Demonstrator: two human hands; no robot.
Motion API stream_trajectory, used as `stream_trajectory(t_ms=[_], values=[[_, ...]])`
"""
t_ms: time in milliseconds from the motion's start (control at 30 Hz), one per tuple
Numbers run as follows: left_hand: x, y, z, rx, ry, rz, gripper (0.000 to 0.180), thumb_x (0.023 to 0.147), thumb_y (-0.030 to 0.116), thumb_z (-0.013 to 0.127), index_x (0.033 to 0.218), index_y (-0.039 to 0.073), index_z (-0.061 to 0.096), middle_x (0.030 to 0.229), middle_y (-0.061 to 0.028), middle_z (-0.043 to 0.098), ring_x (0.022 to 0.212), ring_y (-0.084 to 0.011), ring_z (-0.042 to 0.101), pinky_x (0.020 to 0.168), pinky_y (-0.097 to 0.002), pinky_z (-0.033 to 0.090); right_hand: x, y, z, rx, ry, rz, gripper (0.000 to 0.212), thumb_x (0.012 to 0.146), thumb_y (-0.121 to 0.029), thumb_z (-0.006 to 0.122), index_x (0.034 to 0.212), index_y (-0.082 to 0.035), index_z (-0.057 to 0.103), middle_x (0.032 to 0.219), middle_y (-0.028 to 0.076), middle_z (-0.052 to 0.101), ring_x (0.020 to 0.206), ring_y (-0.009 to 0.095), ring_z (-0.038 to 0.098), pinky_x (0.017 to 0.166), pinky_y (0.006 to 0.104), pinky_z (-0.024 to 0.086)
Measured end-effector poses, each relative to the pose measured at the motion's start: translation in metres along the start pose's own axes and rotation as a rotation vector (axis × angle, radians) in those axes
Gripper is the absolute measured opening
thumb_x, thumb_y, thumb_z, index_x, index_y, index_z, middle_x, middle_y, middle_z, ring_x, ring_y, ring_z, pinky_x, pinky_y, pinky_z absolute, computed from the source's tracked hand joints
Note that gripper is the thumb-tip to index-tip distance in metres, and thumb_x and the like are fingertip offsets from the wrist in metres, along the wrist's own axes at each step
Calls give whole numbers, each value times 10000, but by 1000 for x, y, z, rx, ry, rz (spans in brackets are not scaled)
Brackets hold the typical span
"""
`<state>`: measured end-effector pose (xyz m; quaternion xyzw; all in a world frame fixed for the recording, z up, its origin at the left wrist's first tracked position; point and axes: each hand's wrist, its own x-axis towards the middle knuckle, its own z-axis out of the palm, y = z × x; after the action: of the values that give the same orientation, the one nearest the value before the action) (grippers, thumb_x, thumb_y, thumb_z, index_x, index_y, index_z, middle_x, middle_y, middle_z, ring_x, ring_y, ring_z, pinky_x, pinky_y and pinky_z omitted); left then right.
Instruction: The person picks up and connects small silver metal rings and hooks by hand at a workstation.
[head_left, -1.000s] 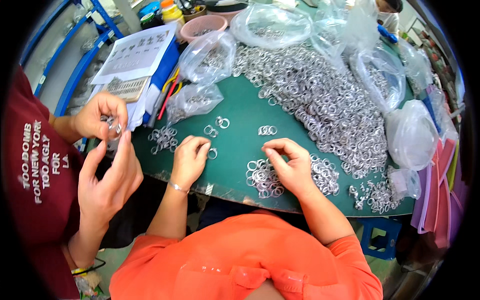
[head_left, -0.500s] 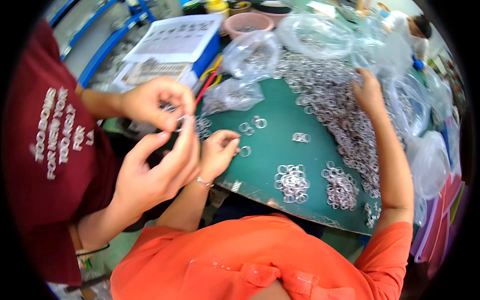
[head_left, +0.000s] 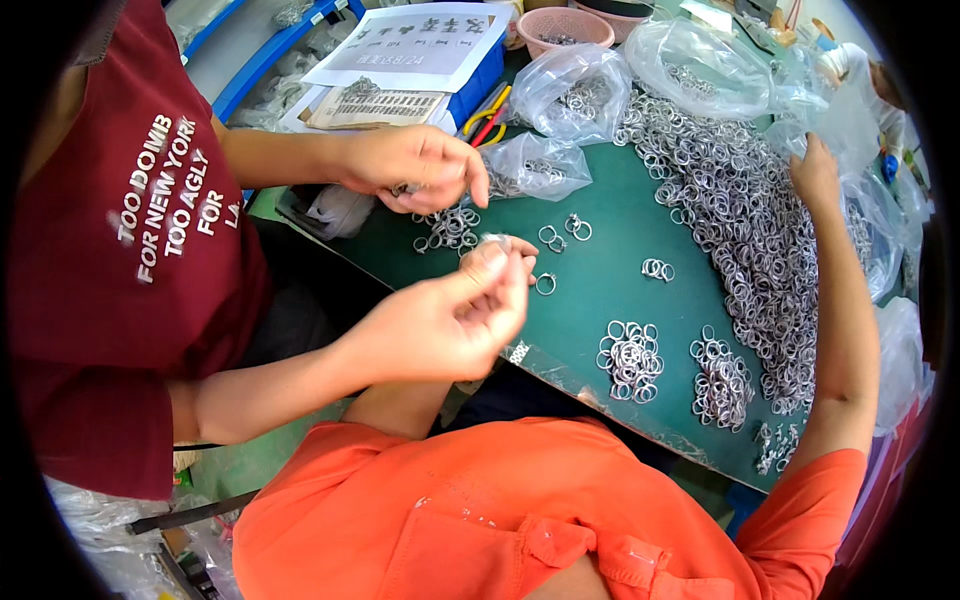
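Note:
My left hand (head_left: 524, 262) rests on the green table beside a single metal ring (head_left: 545, 284). The co-worker's forearm and hand cover most of it, so its grip is hidden. My right arm stretches over a big heap of silver rings (head_left: 730, 200). At the heap's far right edge, my right hand (head_left: 816, 172) lies against a clear plastic bag (head_left: 850, 120), thumb and fingers somewhat apart. Two small piles of rings, a left one (head_left: 631, 362) and a right one (head_left: 722, 385), lie near the front edge. Between them and the bags are a short row of rings (head_left: 657, 269) and a few loose rings (head_left: 565, 232).
At left, a co-worker in a maroon shirt reaches in with a near hand (head_left: 450, 315), fingertips pinched together, and a far hand (head_left: 415, 168) above more rings (head_left: 447, 229). Bags of rings (head_left: 575, 90), yellow-handled scissors (head_left: 490, 115), a blue bin (head_left: 480, 80) and a pink basket (head_left: 565, 30) stand behind.
The view has shifted, moving the table's contents rightward in the picture. The co-worker's hands, together at a ring before, are now apart, and one covers most of my left hand.

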<state>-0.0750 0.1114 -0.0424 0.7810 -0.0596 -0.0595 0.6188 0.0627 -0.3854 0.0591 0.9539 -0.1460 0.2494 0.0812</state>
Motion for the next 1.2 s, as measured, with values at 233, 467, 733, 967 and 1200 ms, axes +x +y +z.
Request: stream_trajectory(t_ms=[233,467,733,967,1200], values=[[-5,2,-5,-420,-62,-154,146,914,89,646,1008,-17,612,771,-26,602,697,-81,574,581,-205,455,17,20,15,171,-30,-26,255,868,-193,524,933,-2,681,920,270,655,915,444,628,835,486,483],[-3,34,6,-96,33,-29,121,922,61,617,1011,-21,615,805,-40,617,688,-74,570,597,-231,487,40,68,21,321,-27,384,308,858,-186,503,1040,-11,680,1018,249,676,1014,387,645,859,415,497],[-5,31,8,-48,52,-63,110,927,50,604,1010,-17,631,815,-24,644,726,-77,597,640,-237,498,49,65,-47,1085,126,519,398,925,-228,461,1183,50,578,1174,125,662,1044,208,653,870,325,506],[0,30,0,-375,-132,-281,145,952,79,581,1080,12,567,860,-36,632,713,-86,595,614,-205,491,35,74,-53,835,-67,253,368,986,-335,492,1172,-32,589,1141,65,665,1065,163,614,876,311,462],[-1,24,4,-3,31,-38,131,934,48,591,1044,-18,617,931,-47,646,757,-97,638,652,-197,513,5,21,-60,540,-255,-131,352,920,-317,553,1039,1,645,952,107,677,913,200,617,825,333,467]])
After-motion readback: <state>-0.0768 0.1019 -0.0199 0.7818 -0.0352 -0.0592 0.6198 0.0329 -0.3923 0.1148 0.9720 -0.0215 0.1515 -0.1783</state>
